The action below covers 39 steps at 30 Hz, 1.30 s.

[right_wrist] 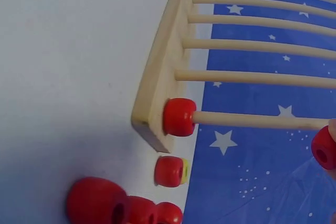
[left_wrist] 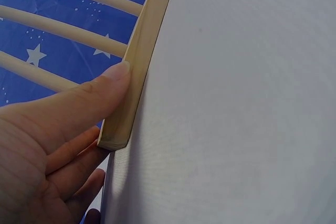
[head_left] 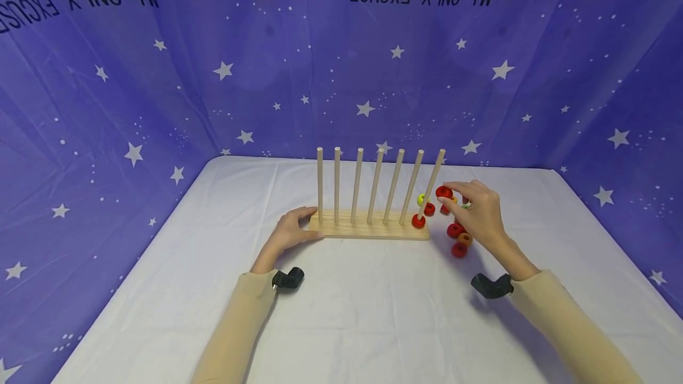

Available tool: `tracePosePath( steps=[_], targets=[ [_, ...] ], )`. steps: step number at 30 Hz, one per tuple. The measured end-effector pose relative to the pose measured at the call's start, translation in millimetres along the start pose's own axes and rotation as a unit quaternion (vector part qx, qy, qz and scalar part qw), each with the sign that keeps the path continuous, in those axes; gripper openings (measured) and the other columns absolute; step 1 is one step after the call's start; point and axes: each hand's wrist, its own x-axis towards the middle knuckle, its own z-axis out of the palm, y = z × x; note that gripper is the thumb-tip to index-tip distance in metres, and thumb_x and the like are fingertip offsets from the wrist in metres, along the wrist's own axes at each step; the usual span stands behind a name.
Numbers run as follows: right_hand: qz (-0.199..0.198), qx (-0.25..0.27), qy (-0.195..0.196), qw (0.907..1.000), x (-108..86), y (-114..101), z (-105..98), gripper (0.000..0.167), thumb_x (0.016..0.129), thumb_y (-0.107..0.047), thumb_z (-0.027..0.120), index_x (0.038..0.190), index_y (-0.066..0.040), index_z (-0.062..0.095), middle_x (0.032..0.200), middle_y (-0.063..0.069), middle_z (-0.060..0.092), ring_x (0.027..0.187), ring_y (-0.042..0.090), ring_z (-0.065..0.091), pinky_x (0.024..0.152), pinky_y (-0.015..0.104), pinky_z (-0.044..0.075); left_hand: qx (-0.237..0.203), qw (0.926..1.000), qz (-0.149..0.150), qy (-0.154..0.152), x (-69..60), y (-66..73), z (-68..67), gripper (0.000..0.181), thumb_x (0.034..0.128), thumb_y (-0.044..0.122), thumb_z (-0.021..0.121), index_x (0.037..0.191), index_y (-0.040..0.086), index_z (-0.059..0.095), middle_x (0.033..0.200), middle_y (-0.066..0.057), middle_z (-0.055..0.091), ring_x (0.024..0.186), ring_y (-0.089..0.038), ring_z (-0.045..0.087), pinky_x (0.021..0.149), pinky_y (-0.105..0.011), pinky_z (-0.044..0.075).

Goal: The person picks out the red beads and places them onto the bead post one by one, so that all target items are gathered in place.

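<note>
A wooden base (head_left: pixel 368 231) with several upright pegs stands on the white cloth. One red bead (head_left: pixel 418 221) sits at the foot of the rightmost peg, also in the right wrist view as a red bead (right_wrist: pixel 179 117). My left hand (head_left: pixel 290 230) grips the base's left end, its thumb on the front edge; in the left wrist view the left hand (left_wrist: pixel 63 124) has its other fingers behind the end. Between thumb and finger, my right hand (head_left: pixel 480 209) pinches a red bead (head_left: pixel 443 192), held up near the rightmost peg's upper part. That held bead (right_wrist: pixel 324 148) is beside the peg's tip.
Loose beads lie right of the base: red (head_left: pixel 459 249), orange (head_left: pixel 465 239) and others, partly under the right hand. A yellow-green bead (head_left: pixel 421 199) and a red bead (head_left: pixel 429 210) lie behind the base's right end. A purple starred curtain (head_left: pixel 341 76) hangs behind the table.
</note>
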Motion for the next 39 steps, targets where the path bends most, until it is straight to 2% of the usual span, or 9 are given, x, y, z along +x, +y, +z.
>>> tracePosePath(
  steps=[3,14,20,28,34,39],
  targets=[
    [-0.005,0.003,0.007,1.0,2.2,-1.7,-0.7,0.031,0.065,-0.006,0.083,0.094,-0.002,0.073,0.085,0.016,0.074,0.057,0.019,0.046,0.052,0.009,0.03,0.004,1.0,-0.002,-0.001,-0.2,-0.8,0.0,0.07,0.0733,0.019,0.078,0.134,0.003,0.049,0.142,-0.02,0.046,0.136,-0.039,0.038,0.115,-0.05,0.028],
    [-0.021,0.026,0.058,0.9978,9.8,-11.3,-4.2,0.036,0.064,0.001,0.082,0.099,0.001,0.072,0.09,0.018,0.073,0.059,0.013,0.04,0.051,0.016,0.032,0.006,1.0,-0.004,0.0,0.9,-3.7,1.6,0.069,0.0735,0.02,0.078,0.134,0.003,0.049,0.142,-0.02,0.046,0.136,-0.038,0.038,0.115,-0.05,0.028],
    [-0.023,0.035,0.068,0.9968,15.0,-14.4,-7.6,0.035,0.067,-0.002,0.081,0.101,0.0,0.072,0.091,0.019,0.073,0.06,0.014,0.039,0.053,0.018,0.033,0.007,1.0,-0.007,-0.001,0.8,-4.6,1.2,0.07,0.0736,0.019,0.078,0.135,0.004,0.049,0.143,-0.02,0.045,0.136,-0.039,0.037,0.115,-0.05,0.028],
    [-0.02,0.068,0.114,0.991,19.5,-17.6,-6.2,0.036,0.066,0.003,0.08,0.101,0.001,0.072,0.093,0.023,0.071,0.06,0.011,0.037,0.062,0.008,0.03,0.003,1.0,-0.002,0.0,0.4,-3.0,0.4,0.07,0.073,0.019,0.079,0.134,0.003,0.049,0.142,-0.02,0.046,0.136,-0.039,0.038,0.115,-0.05,0.028],
    [-0.027,0.078,0.128,0.9884,25.0,-20.7,-6.7,0.038,0.065,0.004,0.08,0.102,0.0,0.071,0.095,0.023,0.071,0.061,0.002,0.033,0.064,0.009,0.029,0.003,1.0,-0.003,-0.002,-0.1,-2.5,0.7,0.07,0.073,0.02,0.078,0.134,0.003,0.049,0.143,-0.02,0.046,0.136,-0.038,0.038,0.115,-0.05,0.028],
    [-0.031,0.089,0.142,0.9854,31.0,-23.0,-7.5,0.04,0.065,0.005,0.08,0.103,-0.001,0.071,0.094,0.023,0.071,0.063,0.002,0.034,0.061,0.009,0.028,0.002,1.0,0.001,0.0,0.1,-1.6,0.5,0.07,0.0729,0.019,0.078,0.134,0.003,0.049,0.142,-0.02,0.046,0.136,-0.038,0.038,0.116,-0.05,0.028]
  ],
)
